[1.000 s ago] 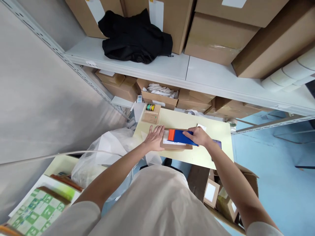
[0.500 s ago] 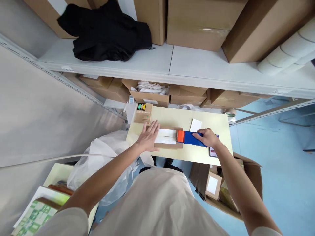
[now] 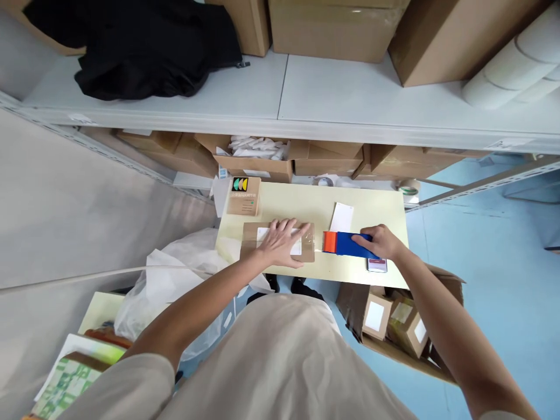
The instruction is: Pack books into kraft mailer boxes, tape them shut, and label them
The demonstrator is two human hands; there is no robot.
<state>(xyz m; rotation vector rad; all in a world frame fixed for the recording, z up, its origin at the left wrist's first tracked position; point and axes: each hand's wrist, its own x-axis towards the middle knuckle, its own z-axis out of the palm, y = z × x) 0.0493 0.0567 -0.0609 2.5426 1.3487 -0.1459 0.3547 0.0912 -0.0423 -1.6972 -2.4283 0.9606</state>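
Left hand (image 3: 283, 242) flat, fingers spread, pressing parcel (image 3: 277, 242): light, stiff cardboard, slick taped top; right hand (image 3: 381, 242) clenched round tape dispenser (image 3: 345, 243) handle, best grip there

the person wears a light beige t-shirt (image 3: 284, 361) with short sleeves; both forearms are bare, no watch.

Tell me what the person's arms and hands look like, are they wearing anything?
Both arms are bare from the short, loose, pale beige sleeves of a T-shirt down to the fingers. The left hand and right hand wear no gloves. No rings, watch or bracelet can be seen on either wrist.
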